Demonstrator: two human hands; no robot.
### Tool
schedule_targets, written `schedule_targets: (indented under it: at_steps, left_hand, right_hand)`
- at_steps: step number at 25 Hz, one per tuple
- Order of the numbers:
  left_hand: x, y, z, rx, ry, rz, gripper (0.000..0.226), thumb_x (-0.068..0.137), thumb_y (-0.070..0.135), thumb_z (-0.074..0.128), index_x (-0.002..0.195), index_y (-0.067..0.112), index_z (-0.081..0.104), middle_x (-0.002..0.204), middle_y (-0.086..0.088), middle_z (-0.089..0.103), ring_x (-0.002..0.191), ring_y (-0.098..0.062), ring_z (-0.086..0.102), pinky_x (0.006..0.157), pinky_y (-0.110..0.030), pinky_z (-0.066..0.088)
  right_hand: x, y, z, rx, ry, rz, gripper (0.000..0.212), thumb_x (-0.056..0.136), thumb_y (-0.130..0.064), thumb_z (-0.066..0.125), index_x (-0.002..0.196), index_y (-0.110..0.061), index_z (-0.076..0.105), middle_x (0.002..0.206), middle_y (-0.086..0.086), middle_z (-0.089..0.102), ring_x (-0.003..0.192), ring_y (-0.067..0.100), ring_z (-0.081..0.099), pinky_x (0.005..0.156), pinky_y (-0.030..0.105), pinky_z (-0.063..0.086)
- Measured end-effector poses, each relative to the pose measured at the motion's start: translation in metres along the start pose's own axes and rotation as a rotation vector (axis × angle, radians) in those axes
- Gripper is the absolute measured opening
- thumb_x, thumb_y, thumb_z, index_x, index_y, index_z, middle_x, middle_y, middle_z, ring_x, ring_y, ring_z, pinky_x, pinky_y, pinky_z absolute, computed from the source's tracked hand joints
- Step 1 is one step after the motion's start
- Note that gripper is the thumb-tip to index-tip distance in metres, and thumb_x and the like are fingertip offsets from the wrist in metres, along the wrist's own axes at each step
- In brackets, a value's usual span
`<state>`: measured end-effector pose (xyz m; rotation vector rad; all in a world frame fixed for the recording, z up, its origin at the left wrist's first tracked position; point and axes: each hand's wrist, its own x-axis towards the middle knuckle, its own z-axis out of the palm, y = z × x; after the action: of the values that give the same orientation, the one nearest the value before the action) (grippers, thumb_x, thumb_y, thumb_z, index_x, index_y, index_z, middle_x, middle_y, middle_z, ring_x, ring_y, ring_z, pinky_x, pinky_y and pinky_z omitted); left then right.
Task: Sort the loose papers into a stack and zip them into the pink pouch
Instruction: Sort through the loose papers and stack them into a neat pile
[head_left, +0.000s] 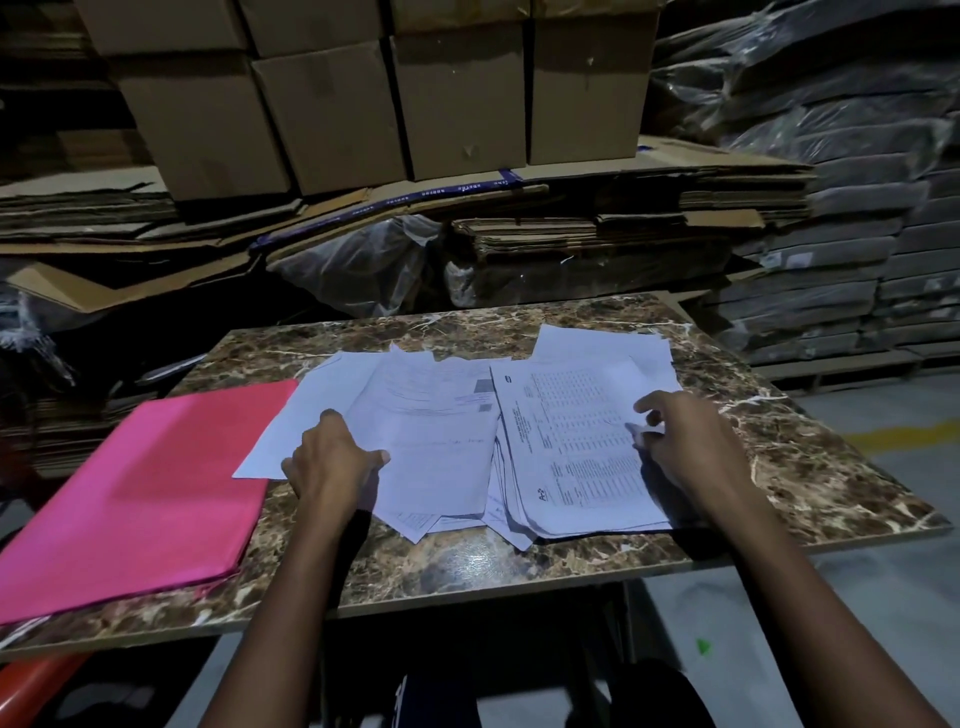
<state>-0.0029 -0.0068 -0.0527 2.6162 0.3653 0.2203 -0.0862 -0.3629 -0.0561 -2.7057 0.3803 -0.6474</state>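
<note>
A: Head view, what's on the desk (779, 467)?

B: Marble-pattern top. Pink pouch (140, 488) lies flat on the near-left part, its left edge overhanging the desk edge. Can't tell if the zip is open.

A: Papers?

B: Loose papers (441, 415) spread across the middle and right, overlapping, not squared up. One plain sheet (291, 431) lies at the left of the spread, its corner over the pouch's right edge. A printed table sheet (576, 447) tops a rough pile on the right, turned sideways to the viewer. More sheets poke out at the far right behind it.

A: Left hand?

B: Left hand (332, 462) rests on the left part of the spread, thumb on top of a printed form (436, 441), fingers curled down at its left edge. Looks like a grip on that sheet's edge.

A: Right hand?

B: Right hand (670, 431) is over the right edge of the table sheet. Fingers bent, fingertips (636, 431) pinching a paper edge there. Which sheet exactly, can't tell.

A: Hands touching the pouch?

B: No. Both on the papers, pouch well left of the left hand.

A: Surroundings?

B: Cardboard boxes (332, 104) stacked at the far side on flattened cardboard (571, 208). Plastic-wrapped bundles (857, 208) piled far right. Grey floor (883, 597) with a yellow line at right. Scene is dim.
</note>
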Motion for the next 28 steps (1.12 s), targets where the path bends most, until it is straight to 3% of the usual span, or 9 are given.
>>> schedule_targets:
  at_steps: [3,6,10,14,17,21,23,26,28]
  left_hand:
    - [-0.012,0.000,-0.002,-0.181,0.065,0.079,0.024,0.087,0.026,0.073,0.085,0.007,0.059,0.093,-0.015,0.067,0.078,-0.036,0.057,0.062,-0.034,0.038]
    - [-0.030,0.004,-0.010,-0.275,0.163,0.181,0.015,0.094,0.021,0.064,0.092,0.007,0.059,0.089,-0.010,0.064,0.076,-0.034,0.053,0.057,-0.035,0.031]
    - [-0.050,0.003,-0.032,-0.459,0.328,0.207,0.012,0.096,0.017,0.063,0.105,0.009,0.064,0.089,-0.007,0.065,0.075,-0.029,0.053,0.058,-0.033,0.030]
    - [-0.054,-0.008,-0.053,-0.595,0.413,0.248,0.009,0.096,0.015,0.064,0.100,0.007,0.065,0.083,-0.009,0.066,0.070,-0.028,0.055,0.055,-0.034,0.039]
    - [-0.050,-0.017,-0.057,-0.713,0.353,0.223,0.015,0.096,0.016,0.065,0.107,0.008,0.068,0.092,-0.007,0.070,0.080,-0.028,0.065,0.060,-0.030,0.047]
    - [-0.060,-0.010,-0.043,-0.829,0.190,0.190,0.008,0.096,0.014,0.065,0.103,0.017,0.064,0.090,0.008,0.067,0.081,-0.015,0.066,0.059,-0.017,0.047]
    - [-0.068,0.000,-0.028,-0.851,0.116,0.177,0.005,0.095,0.018,0.067,0.099,0.018,0.065,0.088,0.010,0.069,0.078,-0.008,0.066,0.058,-0.016,0.048]
    - [-0.079,0.017,-0.003,-0.811,-0.019,0.171,0.015,0.093,0.025,0.070,0.107,0.020,0.067,0.090,0.001,0.074,0.077,-0.014,0.069,0.059,-0.022,0.048]
    - [-0.088,0.031,0.012,-0.768,-0.121,0.189,0.023,0.093,0.029,0.070,0.115,0.022,0.065,0.077,-0.003,0.074,0.067,-0.017,0.069,0.058,-0.028,0.053]
  right_hand:
    - [-0.006,-0.018,0.002,0.183,-0.048,-0.077,0.031,0.088,-0.022,0.077,0.118,-0.019,0.071,0.104,0.000,0.073,0.082,0.014,0.064,0.068,0.029,0.045]
    - [-0.014,-0.043,0.007,0.420,-0.126,-0.111,0.026,0.090,-0.029,0.076,0.113,-0.019,0.073,0.094,-0.006,0.072,0.074,0.002,0.064,0.064,0.016,0.045]
    - [-0.020,-0.076,0.017,0.608,-0.273,-0.096,0.036,0.091,-0.043,0.071,0.122,-0.024,0.068,0.096,-0.007,0.073,0.076,0.009,0.071,0.074,0.031,0.057]
    - [-0.016,-0.105,0.022,0.674,-0.296,-0.069,0.053,0.093,-0.051,0.064,0.136,-0.021,0.059,0.106,-0.009,0.068,0.094,0.019,0.070,0.090,0.041,0.056]
    - [-0.015,-0.116,0.021,0.699,-0.320,-0.040,0.057,0.093,-0.052,0.064,0.140,-0.021,0.055,0.104,-0.009,0.066,0.106,0.017,0.065,0.094,0.040,0.052]
    - [-0.021,-0.112,0.016,0.835,-0.342,-0.041,0.045,0.092,-0.032,0.072,0.134,-0.022,0.059,0.069,-0.004,0.066,0.068,0.013,0.065,0.063,0.028,0.048]
    - [-0.020,-0.096,0.010,0.853,-0.269,-0.015,0.042,0.090,-0.024,0.073,0.130,-0.023,0.062,0.066,0.004,0.060,0.063,0.018,0.060,0.060,0.031,0.046]
    - [-0.017,-0.063,-0.002,0.739,-0.111,0.036,0.038,0.088,-0.022,0.075,0.124,-0.025,0.064,0.067,0.002,0.061,0.061,0.017,0.059,0.060,0.029,0.045]
    - [-0.016,-0.035,-0.007,0.627,0.001,0.085,0.038,0.087,-0.020,0.077,0.124,-0.021,0.066,0.070,0.003,0.066,0.062,0.017,0.062,0.058,0.029,0.045]
